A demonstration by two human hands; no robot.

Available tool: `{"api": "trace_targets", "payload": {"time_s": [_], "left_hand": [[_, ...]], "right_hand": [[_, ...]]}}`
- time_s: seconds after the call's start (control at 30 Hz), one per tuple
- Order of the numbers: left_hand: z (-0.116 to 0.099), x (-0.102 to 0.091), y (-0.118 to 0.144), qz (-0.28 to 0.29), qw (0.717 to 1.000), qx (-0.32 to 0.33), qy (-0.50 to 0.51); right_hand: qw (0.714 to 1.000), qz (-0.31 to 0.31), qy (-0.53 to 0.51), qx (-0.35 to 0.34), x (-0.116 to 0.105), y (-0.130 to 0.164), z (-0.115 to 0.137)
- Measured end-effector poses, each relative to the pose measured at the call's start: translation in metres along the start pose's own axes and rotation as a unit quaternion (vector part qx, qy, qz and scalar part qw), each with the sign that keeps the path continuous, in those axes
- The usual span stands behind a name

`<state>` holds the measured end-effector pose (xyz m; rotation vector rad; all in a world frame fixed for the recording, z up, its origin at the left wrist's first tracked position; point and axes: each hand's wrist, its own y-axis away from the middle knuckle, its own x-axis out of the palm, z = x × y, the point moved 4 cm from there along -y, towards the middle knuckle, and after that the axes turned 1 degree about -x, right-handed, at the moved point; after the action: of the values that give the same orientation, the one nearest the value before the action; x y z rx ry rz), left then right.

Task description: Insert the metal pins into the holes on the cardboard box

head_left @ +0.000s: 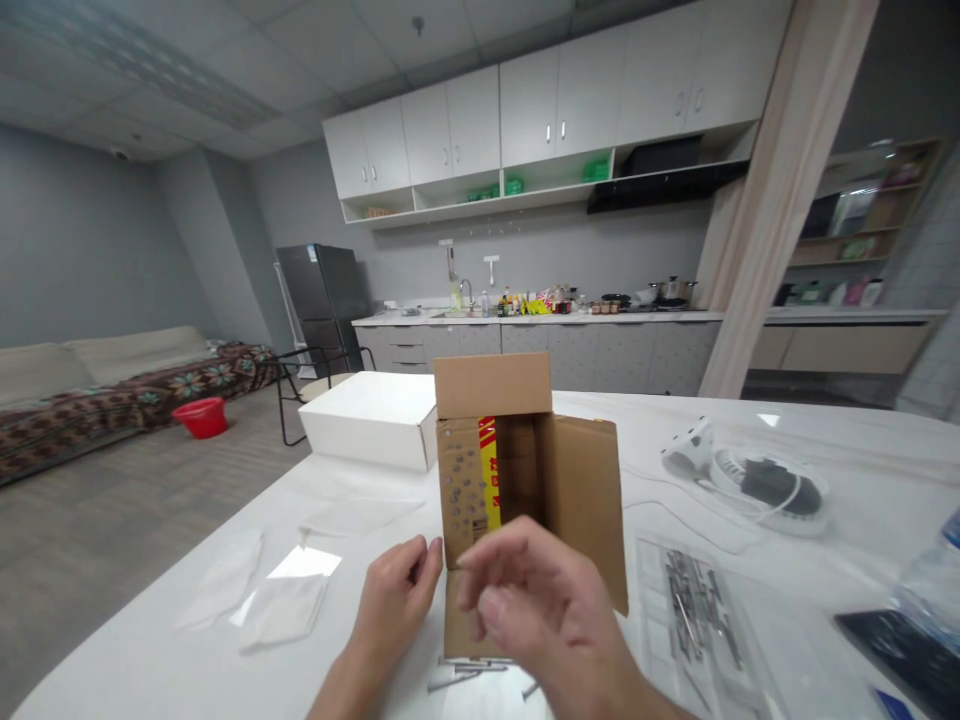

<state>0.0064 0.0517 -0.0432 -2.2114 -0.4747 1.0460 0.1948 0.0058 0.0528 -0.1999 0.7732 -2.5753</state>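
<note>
One white table (150,660) carried everything around your left hand (397,595) and right hand (540,600), likely serving as a flat, steady base. Beyond your left hand sat a white box (367,425), set off to the side — perhaps so as not to crowd the space before you. The cardboard box (585,490) stood directly ahead of your right hand and just right of your left, its flaps spread and its mouth turned toward you, which probably gave you a clear view inside. To the right of your right hand lay a clear tray (651,570), placed, it seemed, to suit that hand's reach, with metal fasteners (686,600) heaped in it. Your right hand hung before the cardboard box, its fingers loosely bent and its thumb apart from them — nothing showed in its grasp. Your left hand was low at the cardboard's left edge, fingers folded and thumb pointing forward; whether it pinched the flap or only lay against it, I could not tell. Between your hands, nearer you, lay a few loose fasteners (469,668).
</note>
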Motion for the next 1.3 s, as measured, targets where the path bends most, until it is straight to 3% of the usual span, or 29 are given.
{"api": "trace_targets", "payload": {"time_s": [0.1, 0.17, 0.27, 0.33, 0.53, 0.67, 0.93, 1.1, 1.23, 1.3], "left_hand": [[-0.002, -0.003, -0.001, 0.008, 0.999, 0.028, -0.021], [-0.001, -0.004, -0.001, 0.002, 0.999, 0.034, -0.031], [0.002, -0.005, 0.0, 0.01, 0.999, 0.032, -0.041], [0.006, -0.005, 0.001, 0.021, 0.999, 0.021, -0.045], [0.022, -0.007, 0.003, 0.034, 0.997, -0.037, -0.054], [0.029, -0.005, 0.004, 0.046, 0.995, -0.062, -0.063], [0.036, 0.001, 0.008, 0.064, 0.992, -0.043, -0.096], [0.03, 0.002, 0.008, 0.065, 0.992, -0.016, -0.104], [0.022, 0.001, 0.007, 0.049, 0.994, -0.001, -0.101], [0.018, -0.001, 0.006, 0.038, 0.994, 0.005, -0.098]], "right_hand": [[0.982, 0.061, 0.18, -0.014, -0.006, 0.029, -0.052], [0.949, 0.093, 0.294, -0.072, -0.012, 0.047, -0.074], [0.891, 0.078, 0.412, -0.172, -0.02, 0.065, -0.089], [0.875, 0.07, 0.437, -0.196, -0.024, 0.071, -0.091], [0.885, 0.082, 0.437, -0.139, -0.029, 0.072, -0.097], [0.876, 0.085, 0.454, -0.135, -0.028, 0.073, -0.11], [0.853, 0.063, 0.492, -0.164, -0.029, 0.076, -0.127], [0.835, 0.119, 0.506, -0.179, -0.034, 0.08, -0.134], [0.845, 0.081, 0.493, -0.19, -0.039, 0.08, -0.121], [0.855, 0.091, 0.482, -0.167, -0.039, 0.078, -0.112]]}}
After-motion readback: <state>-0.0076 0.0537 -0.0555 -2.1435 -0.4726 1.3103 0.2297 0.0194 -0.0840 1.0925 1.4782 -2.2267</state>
